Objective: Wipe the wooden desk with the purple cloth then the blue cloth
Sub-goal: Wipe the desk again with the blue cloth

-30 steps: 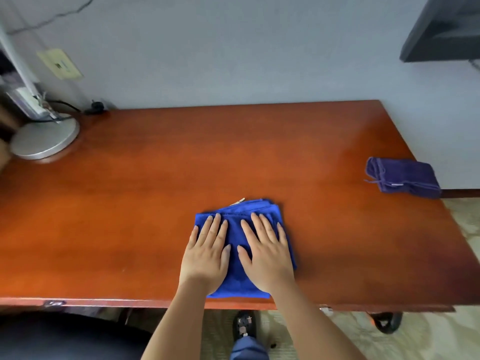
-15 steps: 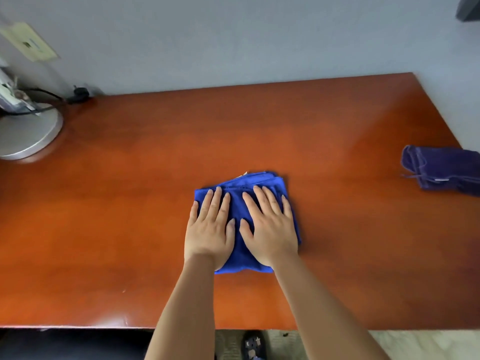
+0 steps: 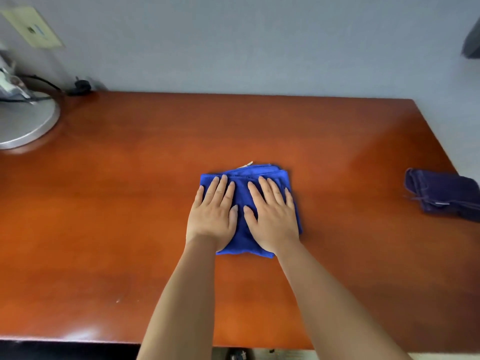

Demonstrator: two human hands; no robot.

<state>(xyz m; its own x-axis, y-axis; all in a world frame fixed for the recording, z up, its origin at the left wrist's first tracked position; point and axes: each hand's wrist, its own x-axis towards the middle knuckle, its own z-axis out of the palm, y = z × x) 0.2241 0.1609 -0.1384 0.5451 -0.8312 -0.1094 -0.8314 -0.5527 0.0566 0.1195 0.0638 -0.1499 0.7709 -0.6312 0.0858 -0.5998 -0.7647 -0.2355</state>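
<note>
Pushing away from the near edge since a second ago, both hands, left hand [image 3: 211, 216] and right hand [image 3: 272, 219], press flat, fingers spread, on the blue cloth [image 3: 244, 237]; purple cloth [image 3: 441, 194] lies aside on the bench [image 3: 104, 203]; second wipe underway.

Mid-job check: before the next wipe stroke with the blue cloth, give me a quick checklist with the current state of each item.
1. Both hands on the blue cloth: ok. The left hand and right hand lie flat on it, palms down.
2. Cloth flat on the wooden desk: ok, folded and lying flat.
3. Purple cloth out of the path: ok, set aside near the desk's right edge, apart from the hands.
4. Lamp base and its cable clear of the stroke: ok for now, far left rear corner.
5. Desk already clean under the cloth: cannot tell.
</note>
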